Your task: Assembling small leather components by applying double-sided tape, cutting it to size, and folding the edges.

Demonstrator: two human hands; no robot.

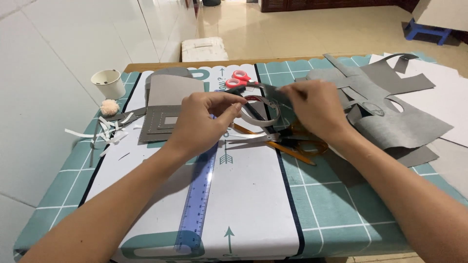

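Observation:
My left hand point(202, 122) and my right hand point(314, 107) are raised over the table's middle, both pinching a narrow strip of grey paper point(265, 104) bent into a loop between them. The left thumb and forefinger close on the strip's left end, and the right fingers hold its right end. Directly under the loop lie orange-handled scissors point(297, 143) and a pencil point(273, 145). Red-handled scissors point(240, 79) lie just beyond my hands.
A blue transparent ruler point(197, 204) runs down the white and teal table cover point(341, 204). Grey card pieces point(168, 104) sit at the back left, cut grey sheets point(399, 117) at the right. A white paper cup point(108, 83), a pompom point(109, 106) and paper scraps point(109, 130) lie at the left edge.

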